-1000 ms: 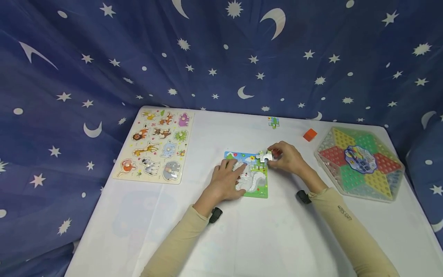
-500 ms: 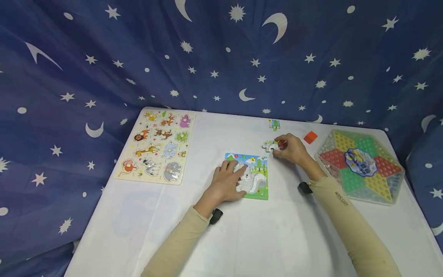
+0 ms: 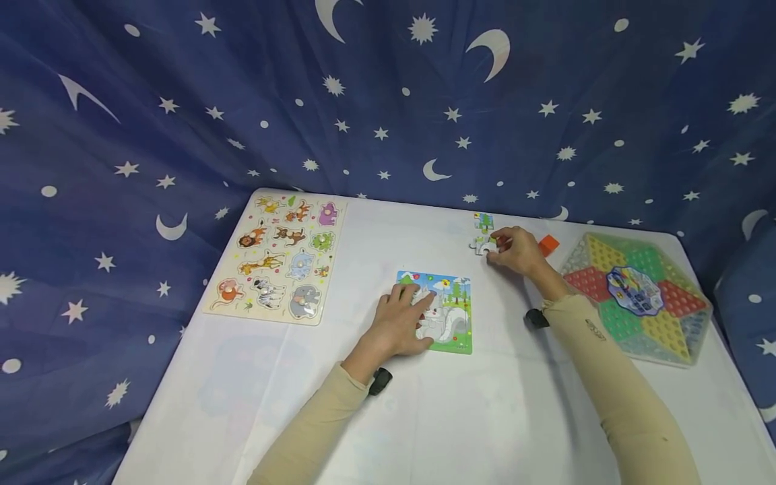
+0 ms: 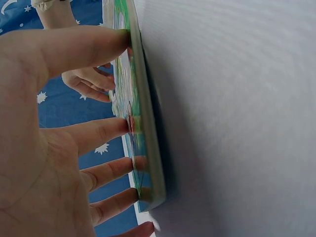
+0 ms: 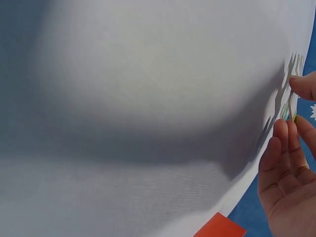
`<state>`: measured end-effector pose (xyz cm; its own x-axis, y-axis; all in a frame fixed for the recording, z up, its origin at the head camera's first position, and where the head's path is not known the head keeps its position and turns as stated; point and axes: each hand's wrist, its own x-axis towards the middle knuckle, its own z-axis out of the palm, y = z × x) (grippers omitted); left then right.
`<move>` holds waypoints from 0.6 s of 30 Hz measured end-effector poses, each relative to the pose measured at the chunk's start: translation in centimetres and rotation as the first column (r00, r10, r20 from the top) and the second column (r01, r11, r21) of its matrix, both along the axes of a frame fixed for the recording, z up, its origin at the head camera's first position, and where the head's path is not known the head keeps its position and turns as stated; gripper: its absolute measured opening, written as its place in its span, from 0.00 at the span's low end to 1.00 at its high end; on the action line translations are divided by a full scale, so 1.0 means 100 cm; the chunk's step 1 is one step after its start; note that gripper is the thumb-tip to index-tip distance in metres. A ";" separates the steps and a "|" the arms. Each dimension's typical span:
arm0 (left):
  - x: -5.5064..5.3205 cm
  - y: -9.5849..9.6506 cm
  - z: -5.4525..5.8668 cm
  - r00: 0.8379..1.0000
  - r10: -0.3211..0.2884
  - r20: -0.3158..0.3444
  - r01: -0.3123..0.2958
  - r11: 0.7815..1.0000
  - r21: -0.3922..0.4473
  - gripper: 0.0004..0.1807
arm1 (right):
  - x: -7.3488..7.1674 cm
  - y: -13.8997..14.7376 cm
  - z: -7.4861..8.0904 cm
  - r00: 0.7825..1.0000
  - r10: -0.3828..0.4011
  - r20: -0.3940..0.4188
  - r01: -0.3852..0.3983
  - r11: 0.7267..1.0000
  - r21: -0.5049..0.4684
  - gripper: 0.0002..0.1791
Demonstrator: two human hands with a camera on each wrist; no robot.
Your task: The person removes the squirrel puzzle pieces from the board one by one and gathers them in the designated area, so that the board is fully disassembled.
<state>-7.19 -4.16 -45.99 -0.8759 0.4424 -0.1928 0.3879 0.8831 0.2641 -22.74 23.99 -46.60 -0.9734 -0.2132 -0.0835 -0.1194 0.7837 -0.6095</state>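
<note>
A square jigsaw puzzle (image 3: 459, 330) with a grey-white squirrel on a green and blue scene lies flat on the table. My left hand (image 3: 397, 323) rests on its left side, fingers spread; in the left wrist view the thumb and fingertips touch the puzzle's face (image 4: 124, 81). Behind and to the right of it, my right hand (image 3: 520, 252) pinches a pale puzzle piece (image 3: 481, 246) between thumb and fingers. The right wrist view shows that piece (image 5: 290, 101) edge-on, close to the tabletop. Just beyond it lies another puzzle piece (image 3: 484, 221) with a green tree.
An orange block (image 3: 548, 245) sits right of my right hand. Farther right is a hexagonal Chinese checkers box (image 3: 635, 296). At the left lies an animal peg puzzle board (image 3: 275, 259). A blue star-patterned cloth (image 3: 364, 87) hangs behind the white table (image 3: 448, 417).
My right hand has drawn the pinched piece off the puzzle's top right corner, back and to the right, near the loose tree piece. My left hand has stayed on the puzzle.
</note>
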 end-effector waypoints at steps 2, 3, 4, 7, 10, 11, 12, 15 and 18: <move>0.000 0.000 0.000 1.000 0.000 0.002 0.000 1.000 -0.006 0.45 | -0.002 0.001 0.000 1.000 0.000 0.005 0.000 1.000 0.007 0.25; 0.000 0.000 0.000 1.000 0.000 0.004 0.000 1.000 -0.008 0.45 | -0.003 0.001 0.000 1.000 -0.002 0.007 0.002 1.000 0.011 0.25; 0.000 0.000 0.000 1.000 0.002 0.007 -0.001 1.000 -0.007 0.45 | -0.004 0.001 -0.001 1.000 -0.005 0.014 0.004 1.000 0.011 0.25; 0.000 0.000 0.001 1.000 0.008 0.016 -0.008 1.000 0.000 0.45 | -0.006 0.001 -0.001 0.999 -0.018 0.039 0.018 1.000 0.013 0.25; 0.001 0.000 0.001 1.000 0.013 0.028 -0.013 1.000 0.009 0.45 | -0.007 0.001 -0.002 0.997 -0.033 0.063 0.033 0.999 0.008 0.26; 0.001 0.000 0.001 1.000 0.013 0.028 -0.013 1.000 0.008 0.45 | -0.008 0.001 -0.002 0.997 -0.035 0.064 0.035 0.999 0.009 0.26; 0.001 0.000 0.002 1.000 0.013 0.028 -0.013 1.000 0.007 0.45 | -0.008 0.001 -0.002 0.997 -0.035 0.065 0.035 0.999 0.009 0.26; 0.001 0.000 0.002 1.000 0.013 0.021 -0.014 1.000 0.006 0.45 | -0.011 0.001 -0.001 0.997 -0.035 0.068 0.035 0.999 0.009 0.26; 0.001 0.000 0.001 1.000 0.016 0.021 -0.016 1.000 -0.001 0.44 | -0.011 0.001 -0.002 0.996 -0.033 0.080 0.033 0.999 0.005 0.26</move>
<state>-7.14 -4.12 -45.89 -0.8784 0.4283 -0.2119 0.3681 0.8893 0.2715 -23.89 24.05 -46.77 -0.9700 -0.1810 -0.1625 -0.0443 0.7886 -0.6133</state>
